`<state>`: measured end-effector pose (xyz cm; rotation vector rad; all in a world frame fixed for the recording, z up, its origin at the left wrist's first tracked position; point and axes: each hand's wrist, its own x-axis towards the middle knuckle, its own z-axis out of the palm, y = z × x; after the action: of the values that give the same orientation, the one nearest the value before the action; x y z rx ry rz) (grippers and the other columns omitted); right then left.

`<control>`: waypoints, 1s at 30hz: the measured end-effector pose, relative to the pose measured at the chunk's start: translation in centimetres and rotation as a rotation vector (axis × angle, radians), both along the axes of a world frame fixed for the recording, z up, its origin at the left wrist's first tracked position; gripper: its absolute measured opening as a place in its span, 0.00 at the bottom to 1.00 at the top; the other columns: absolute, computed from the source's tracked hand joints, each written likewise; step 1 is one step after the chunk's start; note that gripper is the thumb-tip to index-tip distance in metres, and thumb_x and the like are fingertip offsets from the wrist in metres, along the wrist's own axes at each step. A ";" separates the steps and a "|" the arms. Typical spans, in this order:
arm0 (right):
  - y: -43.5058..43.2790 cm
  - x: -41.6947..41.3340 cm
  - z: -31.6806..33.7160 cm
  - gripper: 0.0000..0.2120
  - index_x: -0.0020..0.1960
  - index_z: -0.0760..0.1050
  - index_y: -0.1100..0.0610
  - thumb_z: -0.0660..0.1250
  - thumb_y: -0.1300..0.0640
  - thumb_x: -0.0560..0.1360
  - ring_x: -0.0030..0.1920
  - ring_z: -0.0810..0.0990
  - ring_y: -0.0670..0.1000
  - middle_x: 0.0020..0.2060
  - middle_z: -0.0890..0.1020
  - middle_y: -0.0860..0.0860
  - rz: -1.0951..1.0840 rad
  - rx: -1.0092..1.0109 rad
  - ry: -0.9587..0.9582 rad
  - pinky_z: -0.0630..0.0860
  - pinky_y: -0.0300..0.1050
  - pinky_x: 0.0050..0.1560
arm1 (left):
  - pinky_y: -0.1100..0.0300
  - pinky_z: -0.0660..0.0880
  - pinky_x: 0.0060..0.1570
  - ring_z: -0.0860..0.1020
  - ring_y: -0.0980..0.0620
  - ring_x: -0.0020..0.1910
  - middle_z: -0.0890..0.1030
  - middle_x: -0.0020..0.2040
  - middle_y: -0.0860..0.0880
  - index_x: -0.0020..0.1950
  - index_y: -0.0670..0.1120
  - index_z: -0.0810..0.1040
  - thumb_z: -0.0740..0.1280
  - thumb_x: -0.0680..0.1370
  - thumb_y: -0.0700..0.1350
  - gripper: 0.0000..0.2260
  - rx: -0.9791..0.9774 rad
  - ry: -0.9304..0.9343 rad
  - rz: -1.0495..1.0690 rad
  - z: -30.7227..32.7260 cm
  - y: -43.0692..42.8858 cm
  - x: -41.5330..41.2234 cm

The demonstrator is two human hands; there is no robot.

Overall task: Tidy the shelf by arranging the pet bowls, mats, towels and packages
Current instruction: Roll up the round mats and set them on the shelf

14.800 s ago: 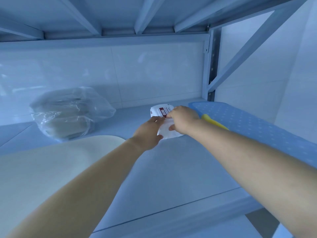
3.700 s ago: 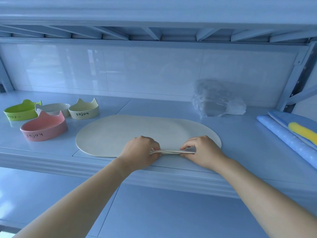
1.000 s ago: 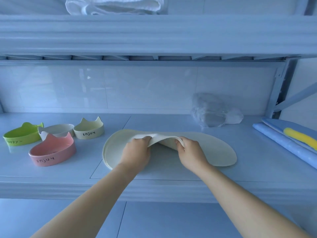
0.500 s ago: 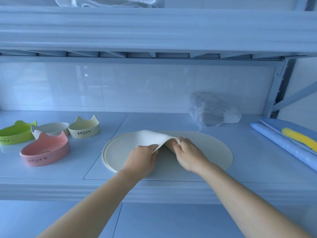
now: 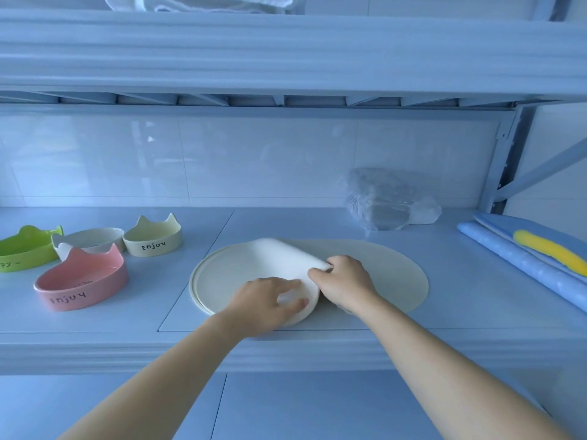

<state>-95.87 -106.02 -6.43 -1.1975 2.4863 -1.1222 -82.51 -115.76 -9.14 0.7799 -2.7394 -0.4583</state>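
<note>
Two hands on the folded mat (image 5: 389, 274) (left hand (image 5: 268, 301) flat, right hand (image 5: 344, 279) pinching its fold)

Arms outstretched; left hand (image 5: 270, 300) flat on mat (image 5: 389, 274), right hand (image 5: 343, 281) curled round its fold.

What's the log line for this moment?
state: cream oval flexible mat folded partway over itself | left hand: presses the folded-over part down | right hand: grips the fold | task: unfinished

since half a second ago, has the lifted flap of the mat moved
Yes: the flap has dropped leftward, toward the pink bowl, under the left hand.
</note>
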 end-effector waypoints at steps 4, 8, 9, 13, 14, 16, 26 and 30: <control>0.3 -1.2 -0.6 0.11 0.29 0.60 0.56 0.62 0.62 0.65 0.28 0.61 0.52 0.26 0.63 0.50 -0.004 -0.045 -0.094 0.58 0.38 0.26 | 0.62 0.70 0.54 0.74 0.54 0.60 0.75 0.62 0.56 0.62 0.55 0.74 0.58 0.78 0.49 0.14 0.024 0.139 -0.040 0.6 -2.0 -0.3; 0.7 -2.1 -1.1 0.06 0.41 0.75 0.60 0.63 0.64 0.65 0.32 0.71 0.53 0.33 0.78 0.57 0.011 -0.077 -0.151 0.65 0.41 0.33 | 0.55 0.69 0.62 0.65 0.50 0.68 0.61 0.73 0.55 0.72 0.56 0.60 0.60 0.78 0.43 0.24 -0.227 0.113 -0.061 1.2 -3.6 -2.8; 0.8 -2.2 -1.2 0.08 0.43 0.77 0.59 0.63 0.64 0.66 0.35 0.75 0.56 0.38 0.82 0.58 0.025 -0.085 -0.163 0.67 0.41 0.35 | 0.54 0.68 0.63 0.62 0.50 0.70 0.58 0.74 0.55 0.73 0.57 0.57 0.60 0.78 0.42 0.26 -0.249 0.091 -0.067 1.4 -3.8 -3.5; 1.2 -2.8 -1.3 0.14 0.48 0.79 0.50 0.65 0.66 0.68 0.48 0.82 0.54 0.45 0.84 0.50 0.087 -0.136 -0.223 0.74 0.41 0.41 | 0.53 0.64 0.67 0.54 0.51 0.74 0.54 0.76 0.57 0.73 0.61 0.58 0.61 0.78 0.40 0.27 -0.285 -0.006 -0.110 2.0 -4.9 -6.5; 1.3 -3.2 -1.3 0.16 0.50 0.79 0.49 0.65 0.66 0.69 0.48 0.82 0.53 0.46 0.84 0.48 0.110 -0.139 -0.236 0.75 0.39 0.42 | 0.52 0.65 0.67 0.55 0.52 0.73 0.56 0.75 0.57 0.71 0.60 0.61 0.62 0.78 0.41 0.25 -0.276 -0.025 -0.133 2.0 -5.2 -7.1; 1.4 -3.6 -1.2 0.18 0.53 0.78 0.50 0.65 0.67 0.68 0.47 0.82 0.51 0.47 0.83 0.46 0.144 -0.117 -0.265 0.74 0.37 0.42 | 0.53 0.68 0.63 0.60 0.52 0.71 0.65 0.71 0.56 0.66 0.56 0.67 0.63 0.78 0.44 0.18 -0.274 -0.035 -0.160 1.7 -5.6 -7.7; 0.1 -3.0 3.3 0.15 0.44 0.78 0.57 0.72 0.47 0.65 0.37 0.75 0.49 0.35 0.78 0.49 0.280 0.022 -0.271 0.68 0.43 0.40 | 0.51 0.72 0.51 0.71 0.50 0.56 0.75 0.53 0.51 0.58 0.52 0.74 0.60 0.79 0.48 0.09 -0.426 0.094 -0.176 5.2 -7.1 -5.5; -1.3 -1.5 6.7 0.24 0.47 0.79 0.59 0.69 0.39 0.65 0.38 0.75 0.51 0.36 0.78 0.50 0.312 0.015 -0.334 0.71 0.45 0.43 | 0.50 0.73 0.49 0.71 0.51 0.54 0.75 0.53 0.52 0.56 0.52 0.74 0.59 0.80 0.47 0.07 -0.481 0.071 -0.163 8.6 -8.0 -3.4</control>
<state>-97.42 -107.32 0.23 -1.2235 1.9801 -1.1091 -85.94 -123.80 -0.55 0.4109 -2.6872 0.1449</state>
